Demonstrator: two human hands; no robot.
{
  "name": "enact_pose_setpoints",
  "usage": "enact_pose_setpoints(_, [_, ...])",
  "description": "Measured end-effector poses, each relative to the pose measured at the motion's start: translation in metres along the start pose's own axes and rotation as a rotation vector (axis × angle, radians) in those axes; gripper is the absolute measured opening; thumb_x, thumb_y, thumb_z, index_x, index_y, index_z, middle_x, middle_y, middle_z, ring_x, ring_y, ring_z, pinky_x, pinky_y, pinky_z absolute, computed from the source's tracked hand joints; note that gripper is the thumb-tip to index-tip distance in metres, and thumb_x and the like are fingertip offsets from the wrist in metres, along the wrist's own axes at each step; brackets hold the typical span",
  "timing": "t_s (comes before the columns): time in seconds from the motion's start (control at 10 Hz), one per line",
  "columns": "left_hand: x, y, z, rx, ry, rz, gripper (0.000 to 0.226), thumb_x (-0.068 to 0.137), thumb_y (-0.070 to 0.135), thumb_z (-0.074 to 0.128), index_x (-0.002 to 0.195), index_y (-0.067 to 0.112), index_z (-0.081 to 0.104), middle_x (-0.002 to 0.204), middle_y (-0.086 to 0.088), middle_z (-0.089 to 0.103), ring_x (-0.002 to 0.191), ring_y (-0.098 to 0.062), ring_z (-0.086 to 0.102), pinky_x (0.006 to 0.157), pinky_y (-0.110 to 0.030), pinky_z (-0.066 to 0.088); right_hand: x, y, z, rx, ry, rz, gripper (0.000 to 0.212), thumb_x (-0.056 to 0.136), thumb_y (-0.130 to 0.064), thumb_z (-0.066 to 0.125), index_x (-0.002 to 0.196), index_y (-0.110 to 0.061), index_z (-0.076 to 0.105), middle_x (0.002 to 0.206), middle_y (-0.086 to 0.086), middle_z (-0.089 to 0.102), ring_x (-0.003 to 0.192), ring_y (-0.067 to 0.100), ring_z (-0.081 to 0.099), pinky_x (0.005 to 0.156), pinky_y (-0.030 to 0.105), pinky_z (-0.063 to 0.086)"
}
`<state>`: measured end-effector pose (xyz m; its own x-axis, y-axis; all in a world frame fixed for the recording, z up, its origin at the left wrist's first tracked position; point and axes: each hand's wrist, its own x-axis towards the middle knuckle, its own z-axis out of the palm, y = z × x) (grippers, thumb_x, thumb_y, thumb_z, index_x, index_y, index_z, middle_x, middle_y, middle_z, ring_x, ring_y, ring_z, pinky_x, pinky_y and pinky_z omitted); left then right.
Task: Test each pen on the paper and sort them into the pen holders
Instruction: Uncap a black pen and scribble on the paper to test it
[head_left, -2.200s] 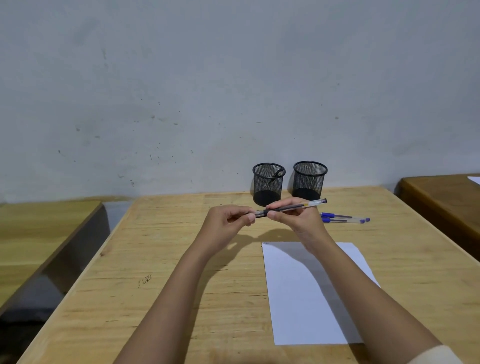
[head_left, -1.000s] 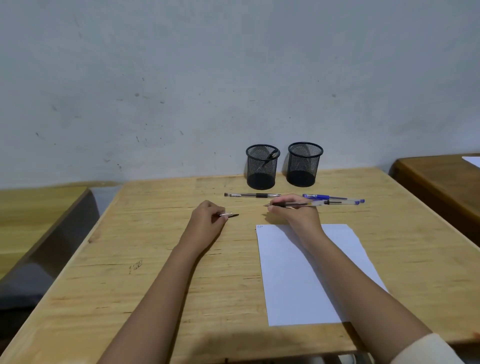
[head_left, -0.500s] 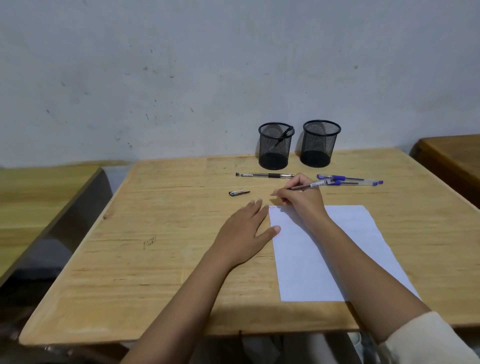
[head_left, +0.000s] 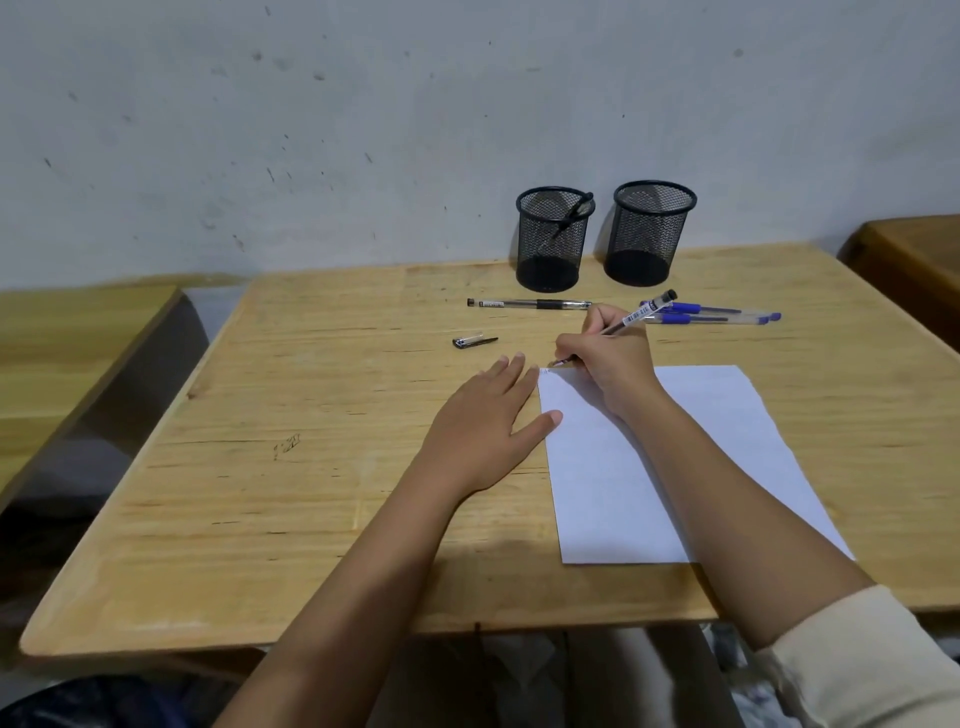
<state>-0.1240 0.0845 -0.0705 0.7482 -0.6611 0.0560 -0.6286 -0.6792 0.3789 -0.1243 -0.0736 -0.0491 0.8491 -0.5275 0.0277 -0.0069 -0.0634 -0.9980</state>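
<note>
The right hand (head_left: 613, 364) grips a pen (head_left: 644, 312), hiding its middle; the tip touches the paper (head_left: 727, 441). The left hand (head_left: 483, 431) lies flat, holding nothing.

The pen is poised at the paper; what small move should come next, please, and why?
Probably a short stroke: the right hand holds the pen with its tip at a corner of the paper, and the left hand steadies its edge.

Counted: two black wire-mesh round pen holders (head_left: 553, 244) (head_left: 649, 234) | three black-trimmed plastic pens (head_left: 530, 304) (head_left: 644, 313) (head_left: 571, 213) | two clear blue-capped pens (head_left: 717, 311) (head_left: 675, 318) | one black pen cap (head_left: 474, 341) | one white paper sheet (head_left: 727, 415)
</note>
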Motion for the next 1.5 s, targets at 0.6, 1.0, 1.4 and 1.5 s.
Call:
enact_pose_setpoints(0.6, [0.0005, 0.0006, 0.0006, 0.047, -0.022, -0.009, 0.064, 0.095, 0.055, 0.026, 0.149, 0.025, 0.010, 0.159, 0.005, 0.003, 0.146, -0.009, -0.001, 0.115, -0.026, 0.000, 0.0010, 0.0016, 0.0055, -0.126, -0.058, -0.071, 0.036, 0.067, 0.006, 0.063, 0.058, -0.011, 0.032, 0.059, -0.001, 0.030, 0.054, 0.007, 0.032, 0.044, 0.013, 0.034])
enact_pose_setpoints(1.0, [0.0008, 0.0002, 0.0024, 0.053, -0.017, -0.009, 0.064, 0.095, 0.056, 0.025, 0.149, 0.026, 0.010, 0.159, 0.006, 0.002, 0.146, -0.009, -0.002, 0.116, -0.027, 0.001, 0.0026, 0.0016, 0.0028, -0.041, -0.052, -0.008, 0.037, 0.067, 0.008, 0.062, 0.058, -0.014, 0.034, 0.065, -0.005, 0.033, 0.060, 0.004, 0.034, 0.044, 0.012, 0.036])
enact_pose_setpoints(1.4, [0.0002, 0.0001, 0.0020, 0.050, -0.017, -0.012, 0.064, 0.095, 0.056, 0.025, 0.149, 0.026, 0.009, 0.159, 0.006, 0.002, 0.146, -0.008, -0.002, 0.115, -0.026, -0.001, 0.0004, 0.0006, 0.0029, -0.151, -0.008, -0.055, 0.034, 0.066, 0.005, 0.063, 0.061, -0.011, 0.034, 0.059, 0.004, 0.027, 0.051, 0.012, 0.029, 0.041, 0.013, 0.029])
enact_pose_setpoints(1.5, [-0.0001, 0.0005, 0.0016, 0.048, -0.022, -0.012, 0.064, 0.095, 0.055, 0.025, 0.149, 0.025, 0.009, 0.159, 0.006, 0.002, 0.146, -0.009, -0.002, 0.116, -0.027, 0.000, -0.0006, 0.0005, 0.0031, -0.163, -0.004, -0.047, 0.033, 0.066, 0.004, 0.064, 0.062, -0.010, 0.035, 0.060, 0.003, 0.030, 0.052, 0.011, 0.031, 0.047, 0.018, 0.031])
